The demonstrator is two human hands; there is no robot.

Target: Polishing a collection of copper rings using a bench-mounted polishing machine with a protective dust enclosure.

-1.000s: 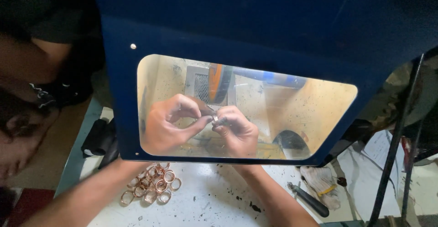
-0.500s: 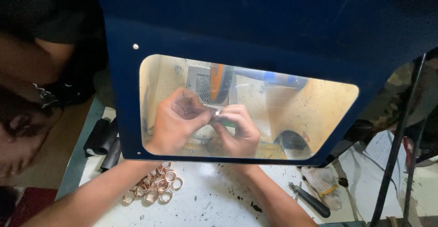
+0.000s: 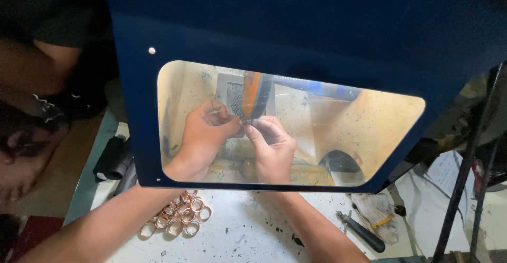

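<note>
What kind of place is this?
Probably a small metal workshop. Both hands work at an orange wheel behind a blue guard's window, with copper rings and a tool on a speckled bench.

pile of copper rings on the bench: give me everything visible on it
The pile of rings is a loose heap of small, shiny, copper-coloured metal bands, open in the middle, roughly alike in size. Some lie flat, others lean on neighbours and overlap. The heap rests on the speckled white bench top, just below the lower edge of the blue hood, near its left corner. The person's left forearm passes close beside it; contact cannot be told. Neither hand touches the heap.
</note>
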